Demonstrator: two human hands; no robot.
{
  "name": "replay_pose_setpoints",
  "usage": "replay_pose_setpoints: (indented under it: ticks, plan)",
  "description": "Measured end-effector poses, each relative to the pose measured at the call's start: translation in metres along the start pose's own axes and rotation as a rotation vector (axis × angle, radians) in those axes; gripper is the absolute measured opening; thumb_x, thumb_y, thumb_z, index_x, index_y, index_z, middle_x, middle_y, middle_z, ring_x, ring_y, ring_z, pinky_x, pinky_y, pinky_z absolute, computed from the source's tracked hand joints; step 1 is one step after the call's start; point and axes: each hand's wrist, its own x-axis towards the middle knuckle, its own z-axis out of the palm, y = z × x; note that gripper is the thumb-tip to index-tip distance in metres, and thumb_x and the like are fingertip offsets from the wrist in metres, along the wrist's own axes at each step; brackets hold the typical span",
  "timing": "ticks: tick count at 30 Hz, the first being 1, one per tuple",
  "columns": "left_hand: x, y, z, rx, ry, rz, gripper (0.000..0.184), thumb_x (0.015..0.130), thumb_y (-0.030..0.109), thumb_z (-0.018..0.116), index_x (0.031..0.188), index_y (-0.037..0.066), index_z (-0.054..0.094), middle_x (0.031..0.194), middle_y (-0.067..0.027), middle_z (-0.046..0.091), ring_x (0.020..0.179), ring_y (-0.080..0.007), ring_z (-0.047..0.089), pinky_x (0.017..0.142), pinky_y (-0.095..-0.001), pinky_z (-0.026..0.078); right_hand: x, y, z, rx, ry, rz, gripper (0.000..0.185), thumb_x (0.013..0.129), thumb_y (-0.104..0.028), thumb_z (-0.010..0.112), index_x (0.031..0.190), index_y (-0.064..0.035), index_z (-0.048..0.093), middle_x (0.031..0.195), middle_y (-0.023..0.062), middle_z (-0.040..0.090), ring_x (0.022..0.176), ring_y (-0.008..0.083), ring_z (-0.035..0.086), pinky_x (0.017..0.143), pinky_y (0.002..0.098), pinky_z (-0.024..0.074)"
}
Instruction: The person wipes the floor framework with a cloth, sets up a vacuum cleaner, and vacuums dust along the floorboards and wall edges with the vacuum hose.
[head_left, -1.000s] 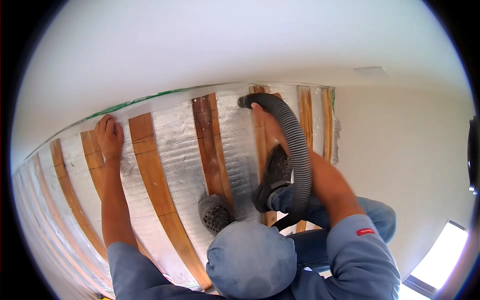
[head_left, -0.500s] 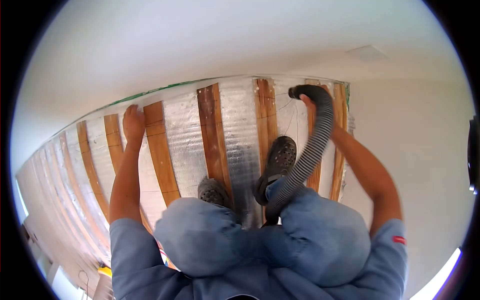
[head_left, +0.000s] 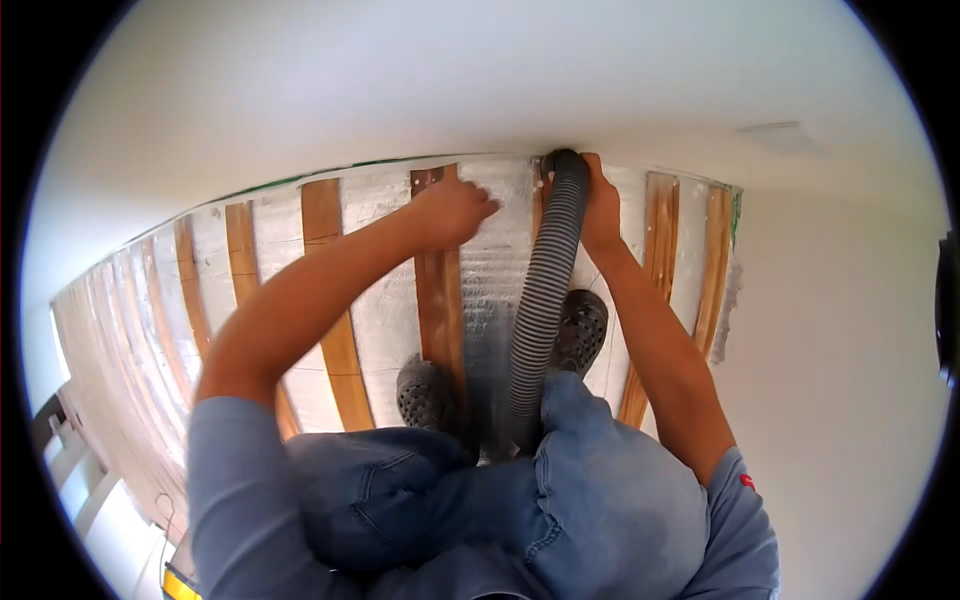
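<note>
Ribbed hose [head_left: 549,270], upper end at 1 o'clock: it has shifted toward 9 o'clock, from silvery foil [head_left: 497,262] to a wooden strip [head_left: 538,205], while the left hand [head_left: 457,212] has swung toward 3; work apparently now centres here. Long axis runs from 1 o'clock to 6; mouth direction unclear. Right hand [head_left: 602,208] closed around the hose; left half-curled, contents indiscernible.

Dark-grey ribbed hose [head_left: 545,300], gently bowed, slanting from black upper end [head_left: 567,160] down between knees [head_left: 620,485].
</note>
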Motion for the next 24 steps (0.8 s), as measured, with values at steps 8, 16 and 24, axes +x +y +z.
replay_pose_setpoints:
  ticks: [8, 16, 24]
  plan:
    - [0.106, 0.042, 0.027, -0.691, 0.298, -0.526, 0.047, 0.095, 0.035, 0.068, 0.133, 0.008, 0.064, 0.109, -0.0235, 0.075, 0.105, -0.0419, 0.072, 0.093, -0.05, 0.055, -0.004, 0.015, -0.016, 0.331, 0.007, 0.23, 0.041, 0.097, -0.029, 0.076, 0.127, -0.0082, 0.057, 0.092, 0.018, 0.077, 0.086, 0.0384, 0.076, 0.073, 0.042, 0.0574]
    - [0.111, 0.028, 0.06, -0.907, 0.39, -0.663, 0.057, 0.094, 0.034, 0.069, 0.146, 0.013, 0.057, 0.109, -0.0228, 0.076, 0.106, -0.0411, 0.072, 0.093, -0.0476, 0.055, -0.002, -0.002, -0.022, 0.082, 0.053, 0.167, 0.037, 0.098, -0.019, 0.076, 0.129, -0.0074, 0.059, 0.093, 0.0153, 0.078, 0.082, 0.0268, 0.075, 0.074, 0.0358, 0.0565]
    - [0.113, 0.03, 0.052, -0.917, 0.38, -0.673, 0.065, 0.094, 0.026, 0.068, 0.155, 0.015, 0.051, 0.121, -0.0214, 0.075, 0.113, -0.0417, 0.071, 0.096, -0.0483, 0.055, 0.0, -0.015, -0.021, -0.009, -0.021, 0.072, 0.04, 0.1, -0.017, 0.076, 0.135, -0.0068, 0.058, 0.092, 0.0173, 0.077, 0.077, 0.0218, 0.073, 0.071, 0.0323, 0.0557]
